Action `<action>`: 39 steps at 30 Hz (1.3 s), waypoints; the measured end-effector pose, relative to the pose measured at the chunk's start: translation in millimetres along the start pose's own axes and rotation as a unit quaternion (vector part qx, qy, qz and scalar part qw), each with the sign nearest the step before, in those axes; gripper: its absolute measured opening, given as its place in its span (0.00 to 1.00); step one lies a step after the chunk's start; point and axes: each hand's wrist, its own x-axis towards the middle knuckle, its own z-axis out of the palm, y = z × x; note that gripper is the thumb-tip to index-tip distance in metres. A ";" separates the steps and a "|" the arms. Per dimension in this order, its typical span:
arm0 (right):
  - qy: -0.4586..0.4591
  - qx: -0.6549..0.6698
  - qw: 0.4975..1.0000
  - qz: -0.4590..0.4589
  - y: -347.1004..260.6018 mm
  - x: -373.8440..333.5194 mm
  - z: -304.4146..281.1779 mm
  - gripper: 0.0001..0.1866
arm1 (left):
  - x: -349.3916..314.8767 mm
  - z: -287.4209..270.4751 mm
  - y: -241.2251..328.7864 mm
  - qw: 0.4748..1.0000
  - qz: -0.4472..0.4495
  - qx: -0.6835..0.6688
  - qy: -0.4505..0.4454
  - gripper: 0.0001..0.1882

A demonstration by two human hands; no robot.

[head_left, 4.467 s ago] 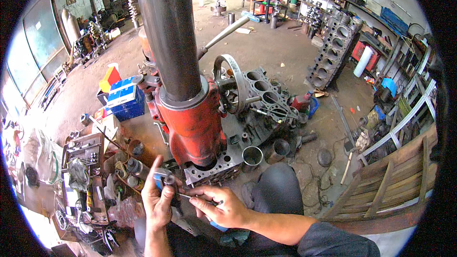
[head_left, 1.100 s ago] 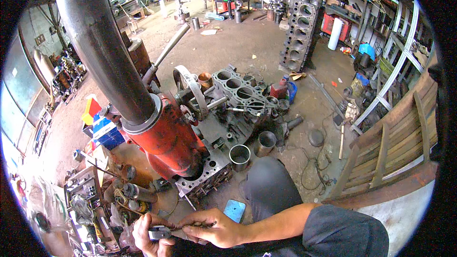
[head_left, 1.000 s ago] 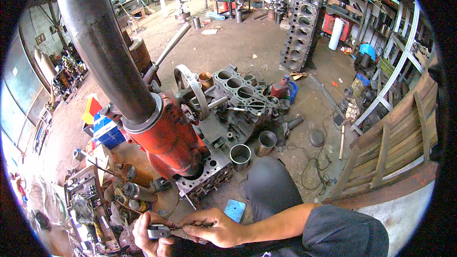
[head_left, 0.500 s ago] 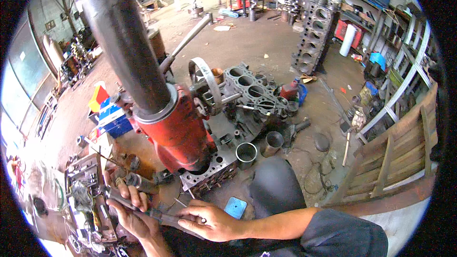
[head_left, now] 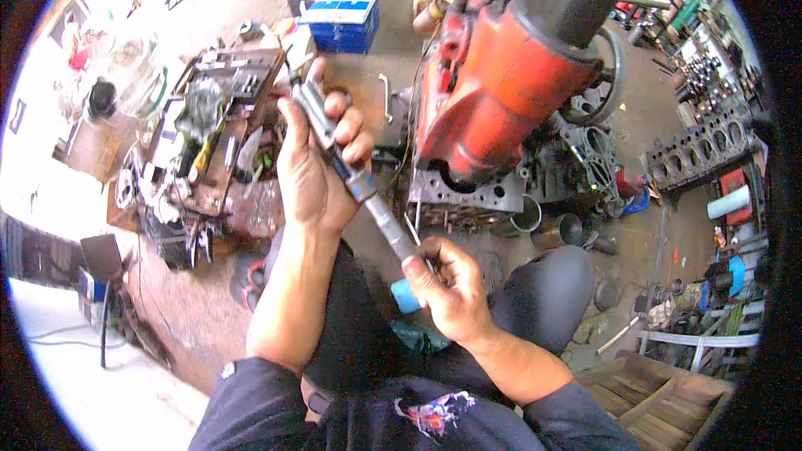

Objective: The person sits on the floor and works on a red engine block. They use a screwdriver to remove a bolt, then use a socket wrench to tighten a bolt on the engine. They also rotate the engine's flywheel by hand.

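Note:
A long, slim grey metal tool (head_left: 386, 224) with a stepped, jointed shaft slants across in front of me. My left hand (head_left: 313, 171) wraps round its upper end, thumb on one side and fingers on the other. At the lower end my right hand (head_left: 451, 288) pinches the shaft between thumb and curled fingers. A thin rod shows beside my right hand. A flat blue object (head_left: 407, 295) lies behind that hand, partly hidden. Beyond my hands stands a red machine (head_left: 493, 92) with a thick dark column, on an engine block (head_left: 468, 196) with a bored top face.
At left, a low bench (head_left: 242, 75) is crowded with tools and parts. A blue box (head_left: 342, 21) stands behind it. Metal cylinder sleeves (head_left: 526, 213) sit right of the block. A larger engine block (head_left: 702, 146) and a wooden crate (head_left: 660, 401) are farther right.
My view has swung left and down, so the red machine now sits farther right. Both hands have brought the tool up in front of me, still gripping its two ends.

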 end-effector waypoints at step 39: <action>-0.136 0.314 0.929 0.140 4.6 1.9 4.0 0.21 | 0.5 2.4 2.2 0.998 -0.022 -0.061 0.000 0.31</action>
